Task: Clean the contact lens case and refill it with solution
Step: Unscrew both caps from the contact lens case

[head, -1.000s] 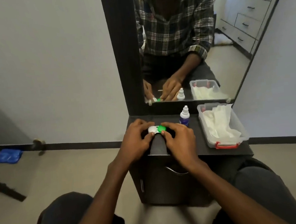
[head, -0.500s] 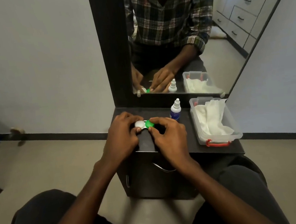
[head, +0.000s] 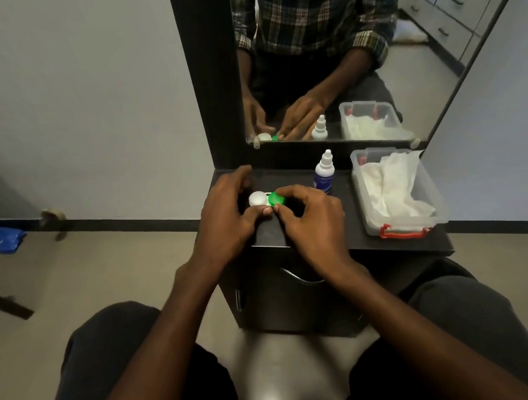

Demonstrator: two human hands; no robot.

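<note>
From where I watch, the left hand (head: pixel 225 213) sits at the left end of the dark table (head: pixel 350 223), its fingers (head: pixel 240 176) curled around the white cap (head: pixel 257 198) of the contact lens case (head: pixel 267 198), thumb pressed against the cap's near side. Just left of those fingers the table's edge drops off to bare floor. The case lies flat on the table between both hands, white cap left, green cap (head: pixel 277 198) right. The right hand (head: pixel 311 224) pinches the green cap with curled fingers (head: pixel 291 191). Just right of those fingers stands the solution bottle (head: pixel 324 174), upright, white nozzle over a blue label. Farther right, a clear plastic box (head: pixel 402 227) with red latches holds crumpled white tissues (head: pixel 391 186). Beyond the fingers a mirror (head: pixel 437 67) closes off the far side.
</note>
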